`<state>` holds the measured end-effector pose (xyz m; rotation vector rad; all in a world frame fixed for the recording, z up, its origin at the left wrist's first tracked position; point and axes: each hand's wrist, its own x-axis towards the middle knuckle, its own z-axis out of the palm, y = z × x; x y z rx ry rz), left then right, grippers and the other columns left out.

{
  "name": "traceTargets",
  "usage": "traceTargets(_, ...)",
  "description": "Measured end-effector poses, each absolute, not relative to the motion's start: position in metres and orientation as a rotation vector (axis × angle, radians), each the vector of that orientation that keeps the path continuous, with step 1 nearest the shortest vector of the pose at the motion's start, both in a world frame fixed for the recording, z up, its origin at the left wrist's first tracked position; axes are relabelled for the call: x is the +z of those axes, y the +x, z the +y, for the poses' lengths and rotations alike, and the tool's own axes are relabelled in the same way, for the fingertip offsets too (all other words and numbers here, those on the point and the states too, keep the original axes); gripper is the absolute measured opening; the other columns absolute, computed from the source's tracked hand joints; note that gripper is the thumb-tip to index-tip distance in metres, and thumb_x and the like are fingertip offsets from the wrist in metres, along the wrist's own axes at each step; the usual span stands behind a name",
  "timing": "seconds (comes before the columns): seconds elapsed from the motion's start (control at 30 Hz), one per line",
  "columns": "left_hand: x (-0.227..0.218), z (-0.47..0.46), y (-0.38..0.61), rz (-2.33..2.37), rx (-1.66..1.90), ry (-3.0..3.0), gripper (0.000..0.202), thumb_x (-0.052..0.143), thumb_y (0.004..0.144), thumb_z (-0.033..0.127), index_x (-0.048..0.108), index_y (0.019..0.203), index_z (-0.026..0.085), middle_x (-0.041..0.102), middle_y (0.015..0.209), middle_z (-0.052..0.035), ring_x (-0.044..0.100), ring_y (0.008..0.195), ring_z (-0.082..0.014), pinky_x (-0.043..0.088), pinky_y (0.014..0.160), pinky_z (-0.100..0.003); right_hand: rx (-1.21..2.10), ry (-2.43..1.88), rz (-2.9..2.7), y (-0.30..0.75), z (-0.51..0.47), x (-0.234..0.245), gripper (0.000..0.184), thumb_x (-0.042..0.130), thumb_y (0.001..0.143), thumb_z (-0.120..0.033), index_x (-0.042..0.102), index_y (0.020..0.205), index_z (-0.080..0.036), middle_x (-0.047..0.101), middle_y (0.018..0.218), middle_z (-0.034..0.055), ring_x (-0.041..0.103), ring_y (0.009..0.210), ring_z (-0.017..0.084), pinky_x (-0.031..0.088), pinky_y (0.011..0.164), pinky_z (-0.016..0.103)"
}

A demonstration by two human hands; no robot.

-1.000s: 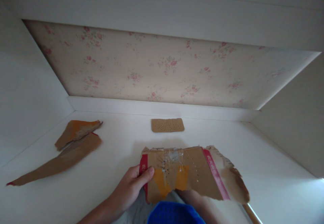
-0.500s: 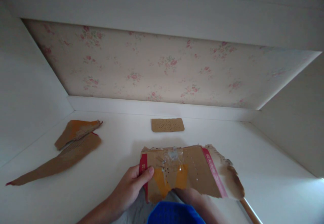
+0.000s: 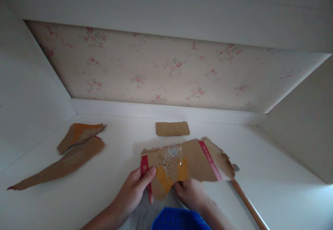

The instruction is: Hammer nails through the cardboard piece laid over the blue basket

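Note:
My left hand [image 3: 134,186] grips the left edge of a torn cardboard piece [image 3: 194,167], thumb on the front face and the other fingers behind. The cardboard carries red printed tape strips, orange-yellow tape, clear tape, several small holes and a few nail-like metal pins. Its right side is ragged and tilts upward. At the lower edge, my right hand [image 3: 194,193] is closed with curled fingers, seemingly pinching the cardboard; its fingertips are hidden. Beyond the right end lies a wooden-handled tool [image 3: 248,202] with a grey metal end, partly covered.
Two torn cardboard scraps [image 3: 82,162] lie on the white surface [image 3: 125,136] at left. A small perforated cardboard rectangle [image 3: 173,128] rests near the back. A blue textured object [image 3: 179,219] is at the bottom edge. White side walls and a floral-papered panel [image 3: 161,67] enclose the space.
The cardboard's right side has risen and shifted left, uncovering more of the wooden-handled tool. My right hand has moved up into fuller view; my left hand keeps its hold.

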<state>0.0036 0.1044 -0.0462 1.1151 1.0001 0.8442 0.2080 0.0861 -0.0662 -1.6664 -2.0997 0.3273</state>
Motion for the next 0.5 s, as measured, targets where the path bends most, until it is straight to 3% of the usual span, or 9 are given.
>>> traceTargets(0.1,-0.044,0.103,0.005,1.103,0.932,1.099,0.055,0.063,0.08,0.07,0.056,0.067,0.017,0.057,0.052,0.0037,0.051,0.039,-0.0096,0.041,0.04,-0.02,0.245,-1.451,-2.093,0.204,0.085,-0.053,0.039,0.043,0.094,-0.024,0.066,0.063,-0.022,0.072,0.06,0.0062,0.067,0.056,0.019,0.041,0.054,0.028)
traceTargets(0.2,-0.042,0.105,0.005,1.149,0.939,1.122,0.055,0.06,0.081,0.072,0.058,0.07,0.018,0.059,0.052,0.0034,0.053,0.042,-0.0113,0.042,0.044,-0.021,0.207,-1.284,-2.048,0.205,0.084,-0.046,0.034,0.04,0.098,-0.027,0.062,0.073,-0.021,0.065,0.061,0.002,0.061,0.055,0.014,0.042,0.055,0.025)
traceTargets(0.33,-0.048,0.105,0.004,1.162,0.828,1.272,0.055,0.051,0.087,0.072,0.058,0.072,0.019,0.06,0.049,0.0021,0.06,0.047,-0.0161,0.046,0.052,-0.025,0.143,-1.312,-1.939,0.206,0.086,-0.05,0.024,0.047,0.099,-0.036,0.052,0.082,-0.021,0.058,0.056,-0.0047,0.055,0.045,0.01,0.04,0.048,0.022)
traceTargets(0.5,-0.049,0.099,0.003,1.161,0.718,1.546,0.053,0.041,0.098,0.06,0.062,0.071,0.02,0.069,0.059,-0.0027,0.067,0.061,-0.0194,0.049,0.068,-0.026,0.072,-1.492,-1.897,0.197,0.088,-0.047,0.035,0.056,0.093,-0.054,0.055,0.091,-0.02,0.061,0.053,-0.0059,0.059,0.037,0.014,0.039,0.042,0.024)
